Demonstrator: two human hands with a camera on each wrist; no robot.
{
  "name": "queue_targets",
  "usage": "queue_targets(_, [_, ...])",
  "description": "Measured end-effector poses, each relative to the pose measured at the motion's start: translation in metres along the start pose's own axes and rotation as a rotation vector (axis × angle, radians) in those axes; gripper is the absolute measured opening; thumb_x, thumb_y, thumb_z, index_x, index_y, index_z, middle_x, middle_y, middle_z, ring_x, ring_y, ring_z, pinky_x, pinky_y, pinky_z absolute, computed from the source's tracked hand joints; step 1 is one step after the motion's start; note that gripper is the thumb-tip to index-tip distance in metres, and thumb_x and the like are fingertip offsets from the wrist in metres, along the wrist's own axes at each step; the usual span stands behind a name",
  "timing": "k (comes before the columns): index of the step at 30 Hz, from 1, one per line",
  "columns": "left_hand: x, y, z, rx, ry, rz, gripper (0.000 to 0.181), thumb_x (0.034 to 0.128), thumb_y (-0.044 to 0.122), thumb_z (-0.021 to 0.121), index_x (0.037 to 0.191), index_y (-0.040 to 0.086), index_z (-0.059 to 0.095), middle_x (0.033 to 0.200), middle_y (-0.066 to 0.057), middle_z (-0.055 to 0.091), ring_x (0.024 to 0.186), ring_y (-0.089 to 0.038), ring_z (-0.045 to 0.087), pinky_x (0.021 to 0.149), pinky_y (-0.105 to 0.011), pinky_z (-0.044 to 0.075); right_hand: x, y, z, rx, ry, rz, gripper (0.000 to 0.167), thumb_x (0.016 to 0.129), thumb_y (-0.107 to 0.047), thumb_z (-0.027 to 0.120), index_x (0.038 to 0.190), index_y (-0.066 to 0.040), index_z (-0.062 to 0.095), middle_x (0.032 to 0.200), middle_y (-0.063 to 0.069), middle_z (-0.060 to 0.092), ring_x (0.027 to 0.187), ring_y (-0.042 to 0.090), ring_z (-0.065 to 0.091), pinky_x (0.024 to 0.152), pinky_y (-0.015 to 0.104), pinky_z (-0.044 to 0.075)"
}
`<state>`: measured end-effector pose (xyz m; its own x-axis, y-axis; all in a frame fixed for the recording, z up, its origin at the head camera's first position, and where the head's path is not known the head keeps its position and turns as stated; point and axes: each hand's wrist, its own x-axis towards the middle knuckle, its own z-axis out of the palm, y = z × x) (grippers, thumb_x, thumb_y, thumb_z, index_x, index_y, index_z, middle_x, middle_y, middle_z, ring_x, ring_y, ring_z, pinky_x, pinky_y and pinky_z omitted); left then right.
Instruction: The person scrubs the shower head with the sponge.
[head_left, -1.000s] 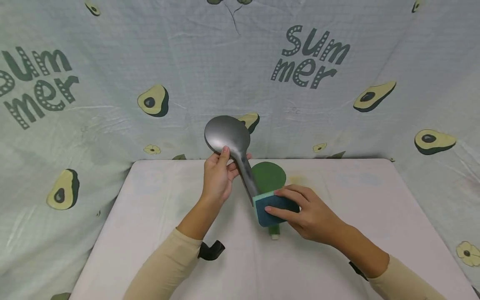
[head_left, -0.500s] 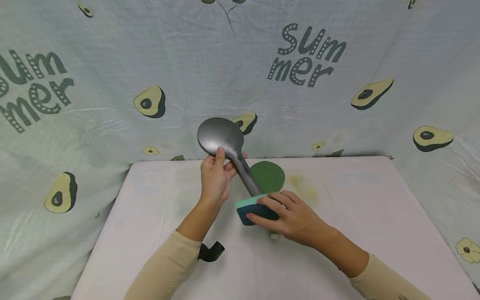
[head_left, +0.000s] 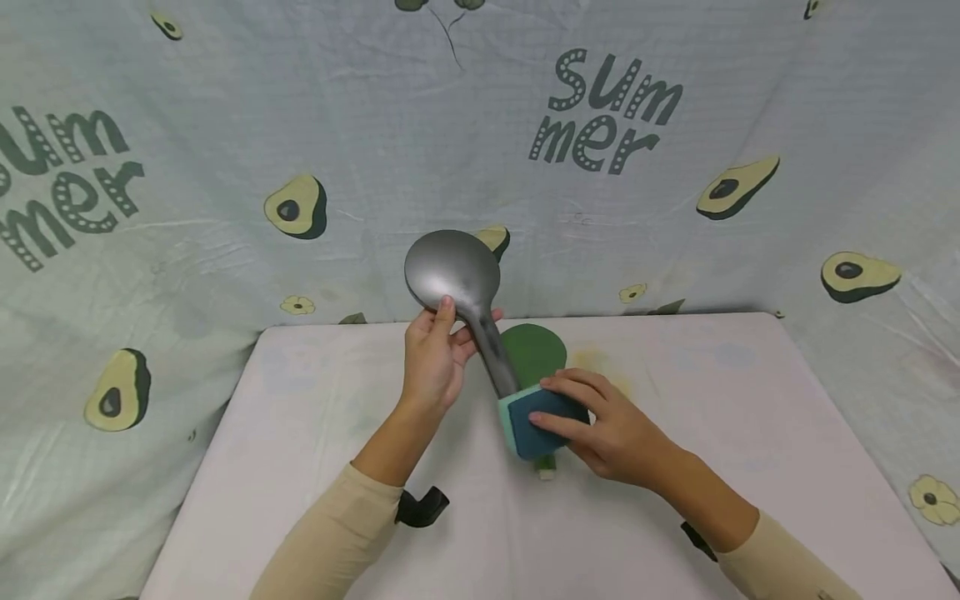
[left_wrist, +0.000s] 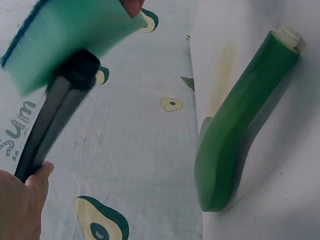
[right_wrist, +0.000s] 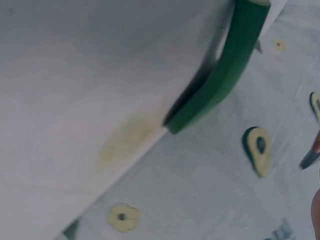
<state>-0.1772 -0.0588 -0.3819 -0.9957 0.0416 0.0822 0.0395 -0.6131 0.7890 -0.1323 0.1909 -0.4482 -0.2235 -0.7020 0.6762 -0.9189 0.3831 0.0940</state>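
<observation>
A grey hand-held shower head (head_left: 453, 271) is raised over the table, its round head up to the left and its handle slanting down right. My left hand (head_left: 435, 358) grips it at the neck, thumb on the near side. My right hand (head_left: 622, 437) pinches a two-layer sponge (head_left: 542, 423), dark blue on one face and light green on the other. That sponge touches the lower end of the handle and hides its tip in the head view. From the left wrist view, the light green side (left_wrist: 75, 40) lies against the handle's black end (left_wrist: 80, 70).
A second shower head, green (head_left: 534, 354) with a pale stub end, lies on the white table (head_left: 337, 500) behind the sponge. A black curved piece (head_left: 422, 507) sits beside my left sleeve. Patterned cloth (head_left: 375, 125) hangs behind the table's far edge.
The sponge shifted left and tipped its light green edge upward, then came back right with its blue face toward me. The grey shower head swayed slightly left and back.
</observation>
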Motion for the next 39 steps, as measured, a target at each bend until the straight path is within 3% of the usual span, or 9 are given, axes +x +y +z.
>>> queue_targets(3, [0.001,-0.002,0.001,0.015,0.008,0.01,0.045,0.1142,0.021,0.036,0.154,0.0,0.037,0.15,-0.023,0.05,0.109,-0.031,0.075,0.091,-0.036,0.062,0.012,-0.012,0.002,-0.17,-0.062,-0.102,0.035,0.109,-0.02,0.048,0.142,-0.026,0.061,0.14,0.013,0.059,0.116,0.034,0.059,0.095,0.042,0.055])
queue_targets(6, [0.001,-0.003,0.001,0.032,0.005,0.011,0.046,0.1143,0.021,0.035,0.155,-0.001,0.035,0.151,-0.023,0.049,0.11,-0.032,0.074,0.091,-0.036,0.062,0.02,-0.022,0.005,-0.271,-0.148,-0.167,0.038,0.108,-0.021,0.053,0.146,-0.028,0.056,0.14,0.01,0.056,0.116,0.029,0.059,0.092,0.04,0.055])
queue_targets(9, [0.001,-0.003,0.001,0.041,0.002,0.004,0.046,0.1144,0.02,0.034,0.155,-0.001,0.034,0.151,-0.023,0.048,0.107,-0.03,0.075,0.09,-0.036,0.062,0.021,-0.026,0.005,-0.275,-0.188,-0.148,0.039,0.108,-0.021,0.053,0.147,-0.029,0.054,0.14,0.01,0.055,0.117,0.028,0.058,0.093,0.039,0.055])
queue_targets(15, [-0.001,0.002,-0.003,0.045,-0.014,-0.002,0.045,0.1145,0.02,0.034,0.155,-0.001,0.036,0.147,-0.024,0.05,0.1,-0.025,0.077,0.089,-0.037,0.062,0.011,-0.014,0.004,-0.189,-0.109,-0.105,0.038,0.113,-0.017,0.04,0.143,-0.032,0.058,0.14,0.015,0.056,0.12,0.032,0.058,0.097,0.043,0.057])
queue_targets(24, [-0.003,0.018,-0.016,0.169,-0.006,-0.033,0.044,0.1136,0.026,0.039,0.15,0.001,0.043,0.141,-0.022,0.057,0.095,-0.023,0.079,0.099,-0.045,0.058,-0.025,0.006,-0.008,-0.048,-0.21,0.188,0.044,0.11,-0.029,0.03,0.142,-0.026,0.06,0.148,0.02,0.049,0.135,0.04,0.047,0.097,0.05,0.058])
queue_targets(27, [-0.003,0.022,-0.024,0.209,0.007,-0.056,0.044,0.1134,0.025,0.04,0.151,0.001,0.043,0.142,-0.021,0.056,0.096,-0.022,0.078,0.1,-0.041,0.058,-0.034,0.01,-0.012,-0.029,-0.219,0.25,0.046,0.109,-0.034,0.03,0.144,-0.024,0.059,0.149,0.022,0.048,0.136,0.041,0.045,0.096,0.051,0.058])
queue_targets(30, [-0.003,0.024,-0.034,0.294,0.009,-0.081,0.045,0.1135,0.023,0.04,0.153,0.002,0.04,0.146,-0.019,0.055,0.099,-0.02,0.077,0.098,-0.032,0.059,-0.043,0.014,-0.016,-0.022,-0.211,0.3,0.048,0.109,-0.039,0.031,0.144,-0.022,0.059,0.149,0.023,0.047,0.136,0.04,0.045,0.102,0.043,0.054])
queue_targets(34, [-0.003,0.023,-0.05,0.407,0.016,-0.128,0.045,0.1138,0.021,0.038,0.155,0.002,0.036,0.148,-0.021,0.055,0.102,-0.017,0.076,0.096,-0.029,0.058,-0.056,0.02,-0.02,-0.02,-0.185,0.365,0.051,0.109,-0.048,0.038,0.145,-0.018,0.059,0.15,0.023,0.046,0.135,0.039,0.046,0.115,0.025,0.037])
queue_targets(39, [-0.005,0.018,-0.07,0.461,0.06,-0.219,0.044,0.114,0.016,0.035,0.155,0.0,0.034,0.148,-0.022,0.052,0.11,-0.01,0.067,0.091,-0.027,0.055,-0.069,0.029,-0.027,-0.038,-0.149,0.444,0.058,0.107,-0.056,0.041,0.145,-0.016,0.058,0.15,0.022,0.047,0.131,0.038,0.049,0.109,0.018,0.036])
